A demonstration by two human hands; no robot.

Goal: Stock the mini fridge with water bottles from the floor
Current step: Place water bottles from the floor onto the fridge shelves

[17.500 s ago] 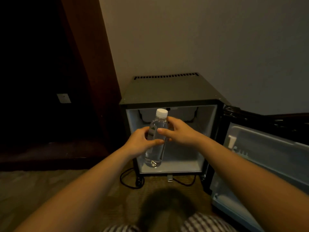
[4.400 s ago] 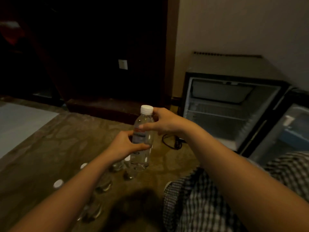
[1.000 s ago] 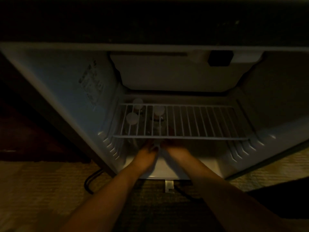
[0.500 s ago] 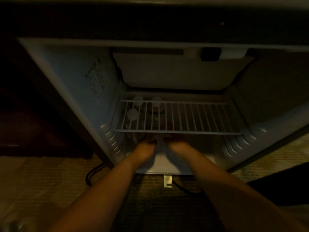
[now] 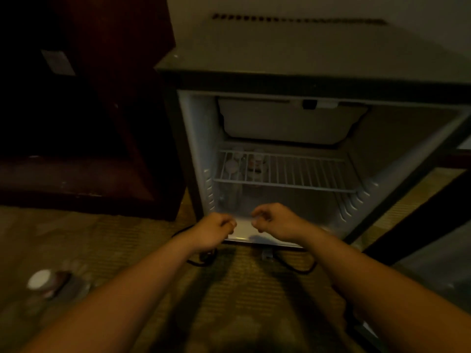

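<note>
Left hand [image 5: 213, 231] and right hand [image 5: 275, 220] (loosely curled, empty) hover before one mini fridge [image 5: 280, 49]; one floor bottle [image 5: 48, 281].

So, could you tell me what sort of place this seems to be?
Probably a hotel room, though a bedroom is possible: a mini fridge stands open on patterned carpet, beside a dark wooden cabinet and against a plain wall.

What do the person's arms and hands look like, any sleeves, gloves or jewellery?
Both forearms are bare, with no sleeves in view. The left hand and right hand wear no gloves, and no watch or bracelet shows. Too dim to rule out rings.
</note>
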